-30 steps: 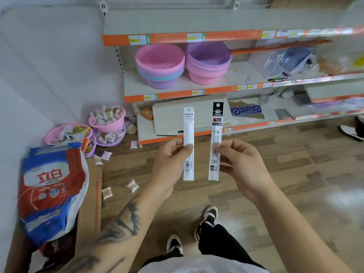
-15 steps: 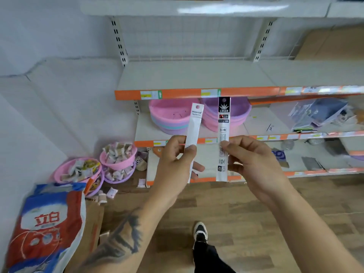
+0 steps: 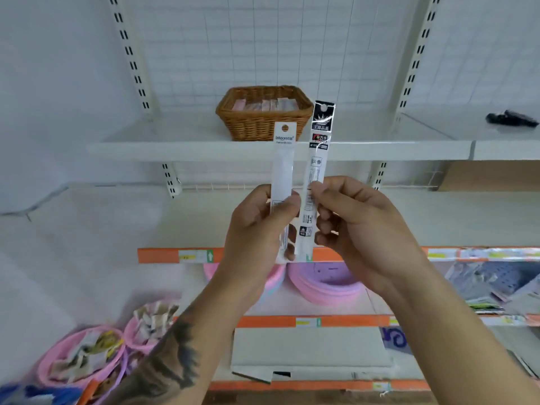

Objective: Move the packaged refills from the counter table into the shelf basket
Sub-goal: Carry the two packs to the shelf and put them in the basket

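On the upper white shelf [image 3: 204, 150], a wicker basket [image 3: 264, 124] is stocked with flat packets, type not discernible. Before it, two packaged refills are held upright, just beside each other: a white-headed refill pack [image 3: 283, 171] is pinched in the left hand [image 3: 257, 229]; a black-headed refill pack [image 3: 317, 159] is pinched in the right hand [image 3: 359, 226]. Step judged in hand: carriage toward the basket, both packs aloft, neither deposited. Next move is judged to call for a raise over the rim, then release. Pink and purple basins [image 3: 324, 282] are stored below.
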`<control>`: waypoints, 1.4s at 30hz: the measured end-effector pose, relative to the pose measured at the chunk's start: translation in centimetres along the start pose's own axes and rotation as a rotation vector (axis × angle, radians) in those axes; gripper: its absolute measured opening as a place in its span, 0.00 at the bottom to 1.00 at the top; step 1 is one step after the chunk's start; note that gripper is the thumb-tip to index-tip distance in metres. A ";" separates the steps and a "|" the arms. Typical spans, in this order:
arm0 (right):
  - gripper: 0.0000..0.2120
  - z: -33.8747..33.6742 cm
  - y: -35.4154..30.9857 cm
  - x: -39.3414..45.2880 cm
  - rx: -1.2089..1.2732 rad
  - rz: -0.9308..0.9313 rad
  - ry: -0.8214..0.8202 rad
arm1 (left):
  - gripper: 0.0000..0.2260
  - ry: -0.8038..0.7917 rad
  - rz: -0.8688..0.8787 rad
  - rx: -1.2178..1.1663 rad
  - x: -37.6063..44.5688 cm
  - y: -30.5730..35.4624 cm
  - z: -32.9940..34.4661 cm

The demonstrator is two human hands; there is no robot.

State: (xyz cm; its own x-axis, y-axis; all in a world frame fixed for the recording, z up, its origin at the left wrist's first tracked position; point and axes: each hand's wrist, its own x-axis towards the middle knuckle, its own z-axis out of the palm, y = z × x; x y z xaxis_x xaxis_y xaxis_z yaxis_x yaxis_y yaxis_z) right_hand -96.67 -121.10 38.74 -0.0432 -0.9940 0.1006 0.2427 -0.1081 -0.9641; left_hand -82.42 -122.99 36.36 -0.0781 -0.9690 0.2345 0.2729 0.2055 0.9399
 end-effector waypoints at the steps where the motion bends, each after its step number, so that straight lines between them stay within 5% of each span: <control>1: 0.08 0.1 -0.3 0.9 -0.004 -0.018 -0.016 | 0.11 -0.012 0.012 -0.017 0.9 0.1 0.1; 15: 0.14 2.0 -1.8 8.6 -0.143 -0.177 -0.156 | 0.10 -0.049 0.090 0.048 9.0 1.3 -2.2; 27: 0.12 5.1 -5.7 15.4 -0.536 -0.552 -0.019 | 0.03 -0.097 0.204 0.019 18.2 6.0 -3.4; 31: 0.12 5.2 -8.4 18.7 -0.601 -0.597 0.168 | 0.07 -0.094 0.196 0.032 21.5 7.6 -3.8; 35: 0.08 3.9 -10.0 24.1 -0.917 -0.418 0.258 | 0.08 -0.091 0.073 -0.069 23.5 8.1 -4.6; 42: 0.12 4.0 -8.5 27.1 -1.429 -0.042 0.185 | 0.08 -0.197 -0.006 -0.133 24.4 8.0 -5.6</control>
State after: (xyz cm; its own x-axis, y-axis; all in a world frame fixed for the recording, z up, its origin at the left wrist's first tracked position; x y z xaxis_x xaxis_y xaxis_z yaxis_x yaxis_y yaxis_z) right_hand -96.04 -147.17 50.69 -0.1752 -0.9621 0.2090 -0.9176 0.0826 -0.3888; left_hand -76.78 -145.80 48.23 -0.2622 -0.9219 0.2853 0.3951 0.1672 0.9033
